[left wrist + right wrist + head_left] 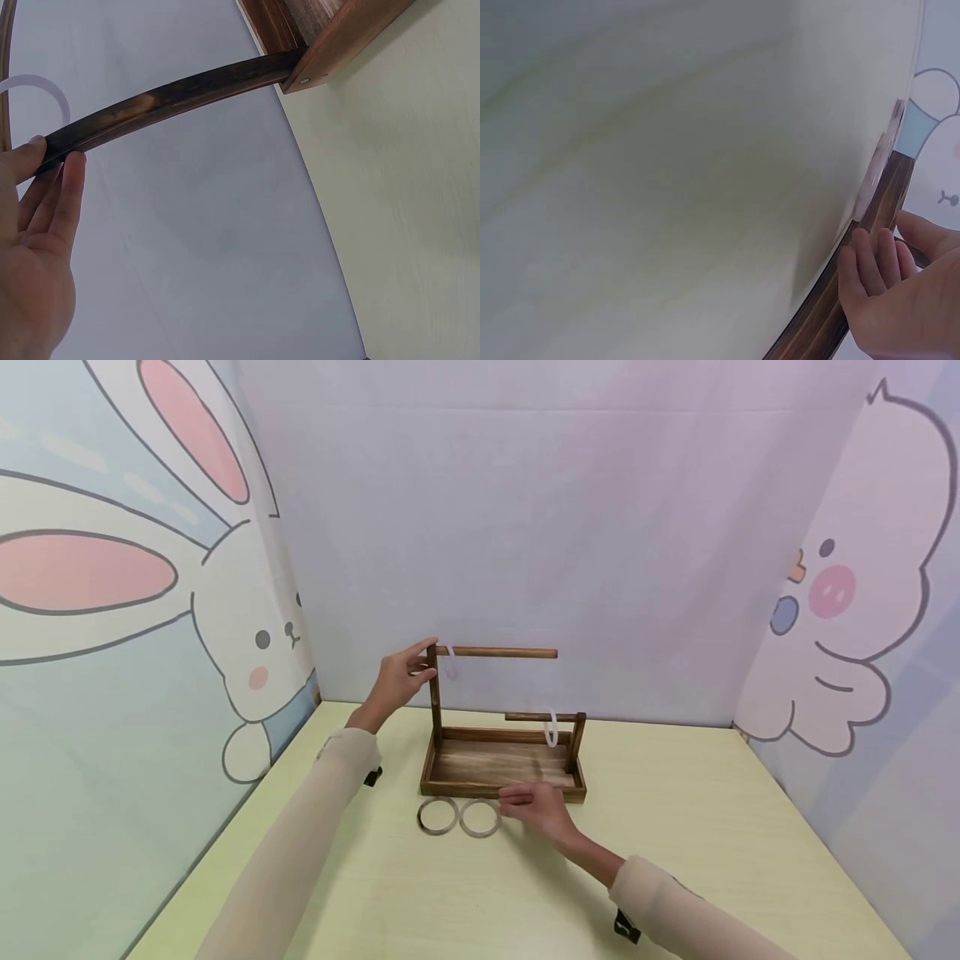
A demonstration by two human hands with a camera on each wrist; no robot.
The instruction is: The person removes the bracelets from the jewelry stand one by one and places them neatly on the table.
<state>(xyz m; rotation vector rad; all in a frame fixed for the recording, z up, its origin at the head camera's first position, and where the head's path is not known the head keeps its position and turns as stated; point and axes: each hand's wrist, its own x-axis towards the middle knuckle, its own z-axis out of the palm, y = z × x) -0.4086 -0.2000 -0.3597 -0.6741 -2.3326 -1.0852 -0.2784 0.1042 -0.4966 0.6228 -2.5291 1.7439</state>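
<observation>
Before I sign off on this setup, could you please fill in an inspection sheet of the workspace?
Surface: pale yellow table.
Job's things: wooden rack; pale ring on its upper bar, white ring on its lower bar, two greyish rings flat, side by side in front.
Clutter: nothing seen.
Hands: left hand pinches the tall post near its top; right hand is at the rack's front edge, contact unclear.
Cables: nothing seen.
Surroundings: pale backdrop behind, cartoon rabbit at left, pink-cheeked cartoon figure at right.
</observation>
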